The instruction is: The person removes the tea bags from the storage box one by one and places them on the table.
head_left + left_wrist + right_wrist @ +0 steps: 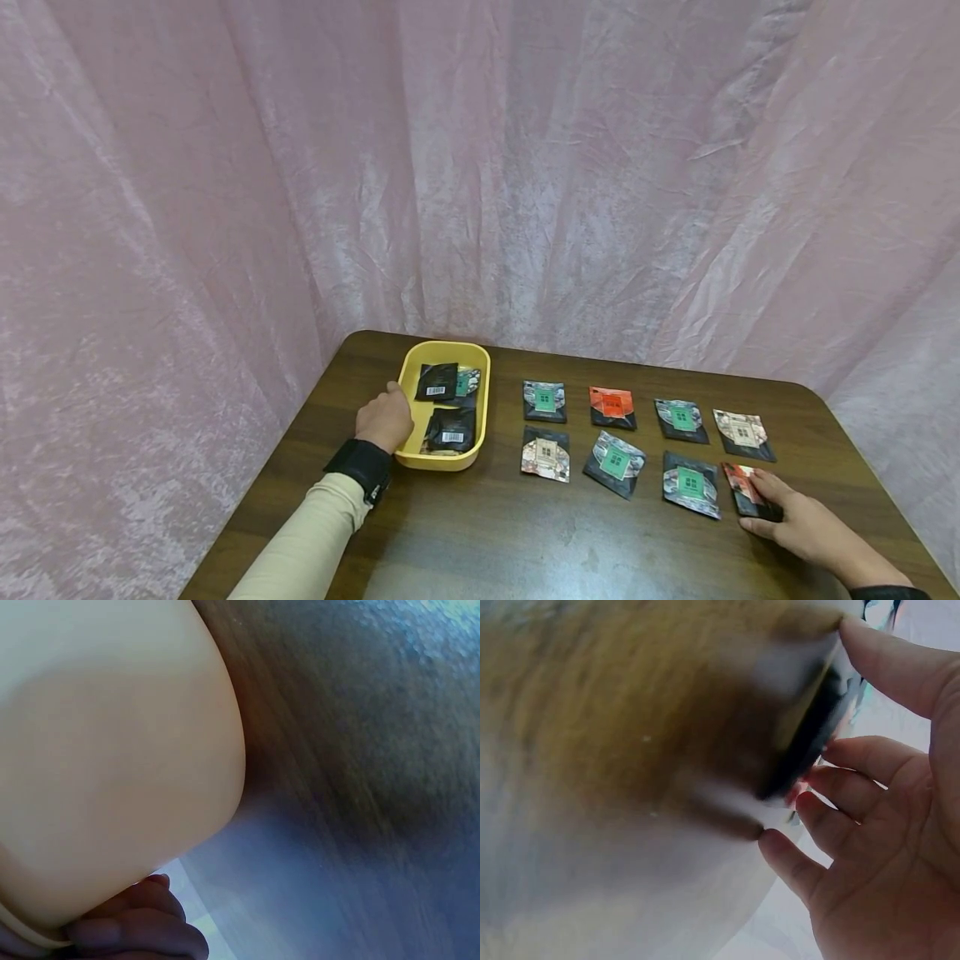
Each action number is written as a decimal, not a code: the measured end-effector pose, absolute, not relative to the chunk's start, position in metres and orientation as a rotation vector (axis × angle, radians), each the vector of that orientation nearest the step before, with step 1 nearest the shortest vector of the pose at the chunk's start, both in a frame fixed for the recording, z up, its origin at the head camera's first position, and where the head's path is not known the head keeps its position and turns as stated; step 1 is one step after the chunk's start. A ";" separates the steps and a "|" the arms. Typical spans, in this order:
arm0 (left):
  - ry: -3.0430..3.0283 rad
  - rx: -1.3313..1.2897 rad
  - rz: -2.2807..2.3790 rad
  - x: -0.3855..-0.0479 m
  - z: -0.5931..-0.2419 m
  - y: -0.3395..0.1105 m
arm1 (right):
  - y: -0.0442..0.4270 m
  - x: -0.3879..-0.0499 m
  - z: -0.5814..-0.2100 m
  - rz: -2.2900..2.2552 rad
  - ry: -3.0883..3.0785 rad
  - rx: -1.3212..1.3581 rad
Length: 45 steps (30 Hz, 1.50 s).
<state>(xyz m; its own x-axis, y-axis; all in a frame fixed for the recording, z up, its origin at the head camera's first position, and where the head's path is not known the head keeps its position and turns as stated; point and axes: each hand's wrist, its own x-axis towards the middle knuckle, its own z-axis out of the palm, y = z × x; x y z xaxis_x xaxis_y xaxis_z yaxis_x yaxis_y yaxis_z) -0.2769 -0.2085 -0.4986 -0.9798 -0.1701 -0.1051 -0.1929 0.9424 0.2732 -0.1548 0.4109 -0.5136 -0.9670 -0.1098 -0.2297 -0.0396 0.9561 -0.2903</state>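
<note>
At the left, my left hand (384, 418) grips the near left wall of a yellow plastic tray (487, 392). The left wrist view shows its curled fingers (146, 930) at the tray's edge. Several dark sachets (452, 428) lie inside, some with barcode sides up. On the far right, my right hand (810, 529) rests over a red and black sachet (738, 482), covering part of it. Its thumb and fingers are spread around the sachet's edges, and the sachet lies on the table.
Two rows of flat sachets lie between the tray and my right hand, among them a green-labelled one (690, 485), a red one (612, 407) and a cream one (546, 455). A pink curtain (480, 208) hangs behind the brown wooden table (480, 533).
</note>
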 end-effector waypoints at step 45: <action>3.032 -0.303 0.449 -0.273 -0.497 -0.202 | 0.099 -0.278 -0.436 -0.702 2.982 -1.051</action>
